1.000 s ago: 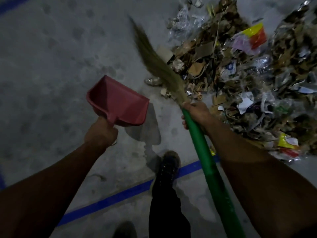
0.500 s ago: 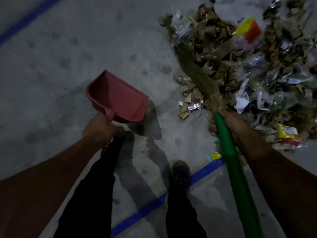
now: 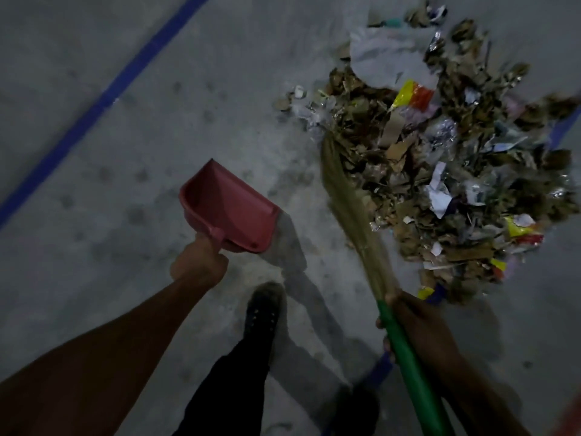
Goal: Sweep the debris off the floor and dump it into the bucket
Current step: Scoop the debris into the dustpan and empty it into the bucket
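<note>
A big heap of debris (image 3: 440,158) lies on the grey floor at the upper right: dry leaves, cardboard scraps, paper, foil and coloured wrappers. My right hand (image 3: 418,325) grips the green handle of a grass broom (image 3: 352,209); its bristles lie along the heap's left edge. My left hand (image 3: 198,262) grips the handle of a red dustpan (image 3: 229,209), held above the floor left of the broom, empty inside. No bucket is in view.
A blue line (image 3: 103,102) runs diagonally across the floor at the upper left; another blue strip (image 3: 380,369) shows under the broom handle. My dark shoe (image 3: 262,309) and trouser leg stand between my arms.
The broom has swept rightwards, pushing the loose scraps at the left edge into the heap. I have stepped, so the view shifted and the heap sits closer. The dustpan stays in my left hand.
</note>
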`<state>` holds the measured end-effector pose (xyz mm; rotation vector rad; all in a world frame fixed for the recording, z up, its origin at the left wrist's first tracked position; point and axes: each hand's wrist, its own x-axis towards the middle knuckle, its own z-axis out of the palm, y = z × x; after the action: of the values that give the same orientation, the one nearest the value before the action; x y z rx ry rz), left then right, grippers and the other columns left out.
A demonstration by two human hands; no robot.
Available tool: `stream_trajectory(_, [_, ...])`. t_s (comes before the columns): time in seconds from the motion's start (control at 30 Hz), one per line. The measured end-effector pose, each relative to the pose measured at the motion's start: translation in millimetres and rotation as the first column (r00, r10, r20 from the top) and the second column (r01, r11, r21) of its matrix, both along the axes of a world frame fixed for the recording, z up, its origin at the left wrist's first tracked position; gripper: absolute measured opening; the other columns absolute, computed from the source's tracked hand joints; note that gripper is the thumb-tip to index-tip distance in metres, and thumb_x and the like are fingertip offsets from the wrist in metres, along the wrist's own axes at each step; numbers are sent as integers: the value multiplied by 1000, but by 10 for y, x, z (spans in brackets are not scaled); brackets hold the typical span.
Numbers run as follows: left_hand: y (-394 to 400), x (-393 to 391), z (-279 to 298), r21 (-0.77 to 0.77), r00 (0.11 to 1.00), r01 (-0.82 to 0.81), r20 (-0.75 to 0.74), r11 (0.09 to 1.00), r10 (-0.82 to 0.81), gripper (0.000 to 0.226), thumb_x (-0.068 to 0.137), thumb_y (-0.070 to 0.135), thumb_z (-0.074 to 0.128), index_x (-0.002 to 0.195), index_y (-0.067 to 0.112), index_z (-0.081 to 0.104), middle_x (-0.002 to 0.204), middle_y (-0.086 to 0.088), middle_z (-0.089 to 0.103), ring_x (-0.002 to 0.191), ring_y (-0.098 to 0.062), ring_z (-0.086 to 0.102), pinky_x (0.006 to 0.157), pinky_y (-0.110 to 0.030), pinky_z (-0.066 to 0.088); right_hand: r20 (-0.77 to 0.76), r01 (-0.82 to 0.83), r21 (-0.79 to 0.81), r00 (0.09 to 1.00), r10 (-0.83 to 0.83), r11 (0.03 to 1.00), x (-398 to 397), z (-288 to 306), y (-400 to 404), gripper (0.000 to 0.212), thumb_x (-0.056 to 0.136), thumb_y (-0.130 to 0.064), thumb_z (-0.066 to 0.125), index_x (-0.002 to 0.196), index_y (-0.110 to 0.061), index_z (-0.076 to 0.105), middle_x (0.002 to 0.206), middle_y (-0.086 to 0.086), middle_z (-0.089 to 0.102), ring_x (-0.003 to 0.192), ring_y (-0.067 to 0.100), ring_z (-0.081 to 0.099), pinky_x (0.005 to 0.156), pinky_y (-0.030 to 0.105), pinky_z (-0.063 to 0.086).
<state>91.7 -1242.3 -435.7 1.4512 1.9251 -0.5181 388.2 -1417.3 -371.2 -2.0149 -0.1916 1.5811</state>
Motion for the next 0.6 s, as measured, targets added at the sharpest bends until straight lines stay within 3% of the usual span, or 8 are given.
stream_trajectory(0.1, [148, -67, 35, 6, 1000, 23, 3, 1000, -23, 55, 88, 23, 55, 138, 10, 37, 124, -18, 58, 112, -38, 57, 91, -42, 46, -45, -13, 56, 999, 15, 998, -283, 0, 251, 12, 97, -27, 58, 95, -22, 68, 70, 16, 62, 43, 30, 54, 41, 32, 47])
stream_trajectory(0.3, [327, -198, -104, -11, 1000, 18, 6, 1000, -18, 57, 79, 19, 55, 134, 15, 39, 111, -15, 65, 101, -35, 62, 90, -46, 51, -69, -67, 126, 995, 76, 990, -630, -519, 1209, 19, 97, -29, 59, 89, -13, 64, 65, 12, 59, 42, 24, 54, 39, 29, 47])
stream_trajectory(0.43, [375, -230, -279, 33, 999, 32, -16, 999, -32, 57, 79, 21, 56, 133, 15, 41, 113, -16, 63, 101, -36, 61, 85, -43, 51, -95, -68, 81, 993, 76, 994, -664, -1007, 1796, 18, 90, -20, 68, 103, -10, 62, 66, 14, 61, 48, 24, 59, 47, 32, 51])
stream_trajectory(0.6, [446, -210, -455, 94, 993, 118, -38, 989, -115, 54, 81, 22, 58, 132, 14, 43, 122, -16, 58, 106, -38, 58, 78, -38, 44, -101, 204, -27, 973, -206, 979, -425, -1377, 2022, 25, 92, -15, 65, 108, 2, 57, 79, 19, 58, 36, 17, 57, 39, 25, 48])
